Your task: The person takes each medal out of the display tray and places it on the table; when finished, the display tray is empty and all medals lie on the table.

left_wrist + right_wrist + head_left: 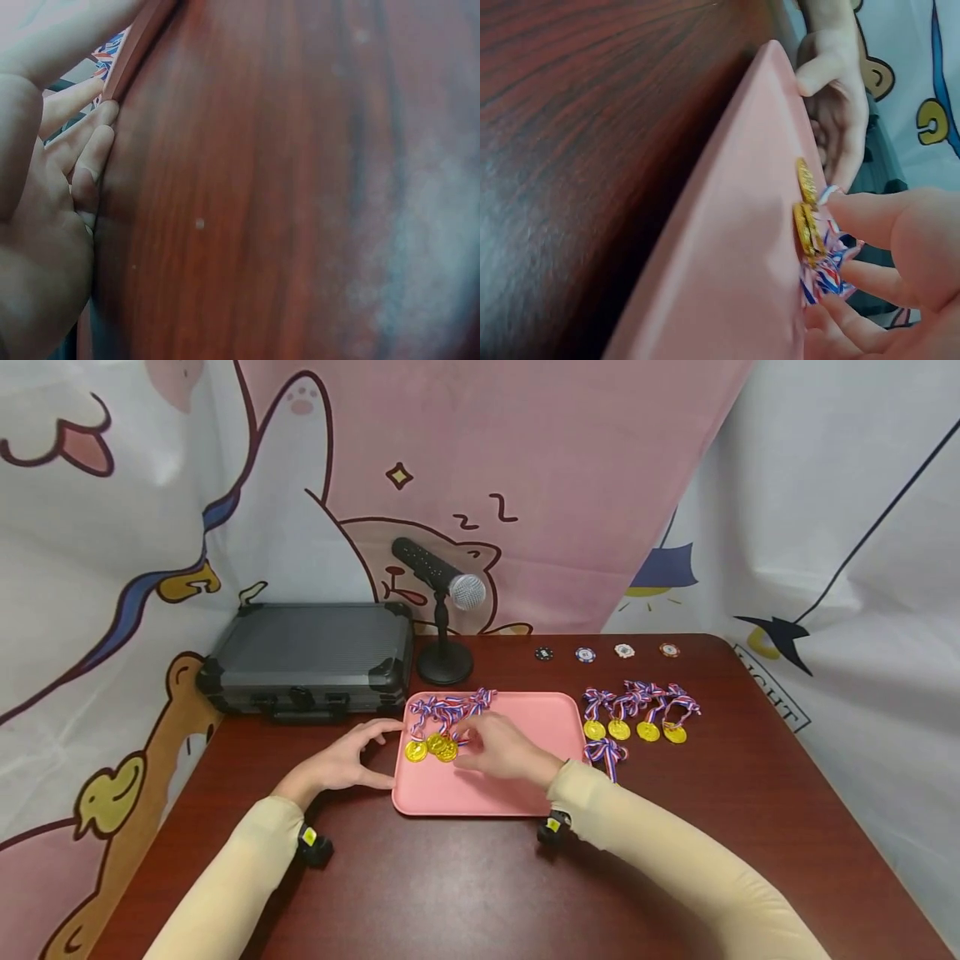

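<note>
On the pink tray [487, 795] lie several gold medals [416, 751] with red, white and blue ribbons bunched toward its far left corner. My left hand [347, 762] is at the tray's left edge, thumb and fingers spread apart along the rim. Over the tray, my right hand [506, 750] reaches in from the right, thumb and fingers parted around the ribbons [829, 274]. The right thumb [870, 217] comes up to a ribbon beside the medals in the right wrist view. I see no firm pinch there. In the left wrist view, the left fingers [96, 150] meet the tray's side.
More ribboned medals [648, 732] lie right of the tray, one ribbon [609, 752] beside its edge. Several poker chips [585, 655] line the table's back. Behind the tray stand a microphone on a stand [446, 662] and a dark hard case [307, 647].
</note>
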Demonstrator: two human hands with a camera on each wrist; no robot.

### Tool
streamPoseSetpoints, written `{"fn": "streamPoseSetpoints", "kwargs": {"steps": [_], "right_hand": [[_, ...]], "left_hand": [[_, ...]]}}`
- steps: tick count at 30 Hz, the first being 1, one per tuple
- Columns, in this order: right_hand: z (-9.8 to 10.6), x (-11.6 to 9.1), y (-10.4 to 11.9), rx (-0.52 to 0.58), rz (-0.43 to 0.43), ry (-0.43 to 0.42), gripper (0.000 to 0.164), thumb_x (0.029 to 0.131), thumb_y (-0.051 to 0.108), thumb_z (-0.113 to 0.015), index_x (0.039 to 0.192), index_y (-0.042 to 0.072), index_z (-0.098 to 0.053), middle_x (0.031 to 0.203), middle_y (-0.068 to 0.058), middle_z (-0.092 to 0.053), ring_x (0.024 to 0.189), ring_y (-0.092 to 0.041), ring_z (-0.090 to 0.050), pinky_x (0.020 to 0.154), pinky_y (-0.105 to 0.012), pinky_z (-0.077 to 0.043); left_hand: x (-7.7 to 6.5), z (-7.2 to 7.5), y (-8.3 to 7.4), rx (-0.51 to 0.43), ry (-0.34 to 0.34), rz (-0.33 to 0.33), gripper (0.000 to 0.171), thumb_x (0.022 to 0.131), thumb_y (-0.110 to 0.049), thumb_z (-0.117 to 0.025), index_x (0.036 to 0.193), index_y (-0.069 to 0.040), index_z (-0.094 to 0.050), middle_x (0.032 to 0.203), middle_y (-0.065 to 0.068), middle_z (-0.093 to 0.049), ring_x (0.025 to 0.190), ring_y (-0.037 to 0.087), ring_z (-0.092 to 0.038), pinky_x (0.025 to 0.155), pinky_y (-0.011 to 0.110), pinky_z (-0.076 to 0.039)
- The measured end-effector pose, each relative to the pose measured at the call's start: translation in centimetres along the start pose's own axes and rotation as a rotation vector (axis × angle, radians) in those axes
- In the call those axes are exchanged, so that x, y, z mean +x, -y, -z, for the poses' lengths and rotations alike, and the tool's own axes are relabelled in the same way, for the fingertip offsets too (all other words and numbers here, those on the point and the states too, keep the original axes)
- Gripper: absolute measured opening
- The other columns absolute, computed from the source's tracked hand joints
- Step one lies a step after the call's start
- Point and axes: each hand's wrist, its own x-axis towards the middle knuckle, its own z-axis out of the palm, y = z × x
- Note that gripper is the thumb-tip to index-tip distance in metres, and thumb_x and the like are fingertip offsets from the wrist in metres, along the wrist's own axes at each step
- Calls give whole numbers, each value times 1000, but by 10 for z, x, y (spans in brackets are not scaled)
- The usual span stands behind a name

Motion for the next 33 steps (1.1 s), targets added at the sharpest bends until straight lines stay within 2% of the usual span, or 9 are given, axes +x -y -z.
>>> {"fn": "streamPoseSetpoints", "kwargs": {"steps": [7, 13, 17, 20, 24, 29, 33], "right_hand": [[-15, 10, 0, -25, -28, -57, 38, 84, 31, -90, 108, 7, -73, 98, -6, -75, 87, -18, -66, 85, -36, -54], [-24, 11, 4, -161, -113, -58, 45, 84, 42, -89, 113, 11, -74, 97, -2, -70, 95, -22, -62, 84, -39, -53], [-26, 9, 5, -205, -139, -65, 44, 82, 41, -90, 113, 13, -76, 94, -1, -68, 99, -25, -61, 81, -42, -52], [-23, 9, 3, -182, -122, -52, 39, 83, 34, -89, 113, 13, -77, 99, -2, -71, 100, -24, -60, 84, -42, -51], [-16, 9, -5, -133, -41, -16, 31, 82, 19, -87, 112, 12, -78, 103, -2, -73, 94, -21, -57, 84, -37, -47], [-7, 7, -11, -100, 65, 26, 31, 79, 4, -80, 110, 8, -79, 91, -4, -71, 80, -16, -52, 75, -30, -43], [-4, 6, -14, -81, 95, 44, 27, 82, 8, -82, 109, 6, -79, 83, -6, -69, 77, -17, -54, 72, -29, -42]], "left_hand": [[-1, -1, -1, 3, 5, 14, 94, 73, -44, -95, 155, -29, -50, 152, 3, -50, 127, 28, -47, 104, 55, -41], [-1, -1, -1, -3, -1, 5, 94, 73, -43, -95, 154, -29, -50, 152, 4, -50, 126, 29, -47, 104, 55, -41], [0, -1, 0, -3, 2, -6, 94, 73, -43, -96, 154, -28, -50, 152, 3, -50, 126, 28, -47, 105, 55, -41], [0, -1, 0, -2, 3, -8, 94, 73, -43, -96, 155, -28, -50, 152, 3, -50, 126, 28, -47, 105, 54, -40], [0, -1, 1, -3, 3, -13, 94, 74, -42, -96, 155, -28, -50, 153, 2, -50, 126, 28, -47, 104, 54, -40], [0, 0, 1, -11, 7, -15, 94, 74, -40, -96, 155, -28, -50, 153, 2, -50, 126, 28, -47, 105, 55, -40], [0, 0, 0, -7, 7, -13, 94, 74, -41, -96, 155, -27, -50, 153, 2, -49, 126, 29, -47, 105, 55, -40]]}}
